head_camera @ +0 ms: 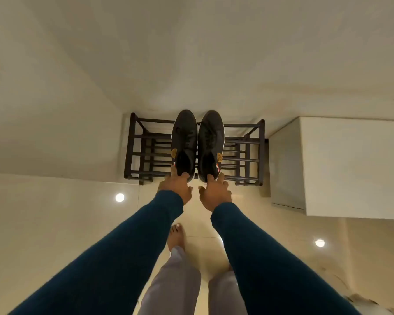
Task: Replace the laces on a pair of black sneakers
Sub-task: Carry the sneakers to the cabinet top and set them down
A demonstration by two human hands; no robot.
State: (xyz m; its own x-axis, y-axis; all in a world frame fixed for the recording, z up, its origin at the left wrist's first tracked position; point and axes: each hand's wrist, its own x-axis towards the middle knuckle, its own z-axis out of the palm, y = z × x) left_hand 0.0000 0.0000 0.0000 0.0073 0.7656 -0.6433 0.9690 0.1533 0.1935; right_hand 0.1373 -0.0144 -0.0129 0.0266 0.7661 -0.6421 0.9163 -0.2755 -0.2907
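The black lace-up sneakers (184, 142) stand atop the dark slatted shoe rack (146, 153). The left hand (176, 189) and right hand (214, 194) each hook curled fingers over a heel collar. Gripped only there, a shoe could tip, slip and land on the bare foot (176, 237) below.

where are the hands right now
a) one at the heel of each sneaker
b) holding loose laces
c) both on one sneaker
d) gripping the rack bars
a: the left hand grips the heel of the left sneaker and the right hand grips the heel of the right sneaker, both over the rack.
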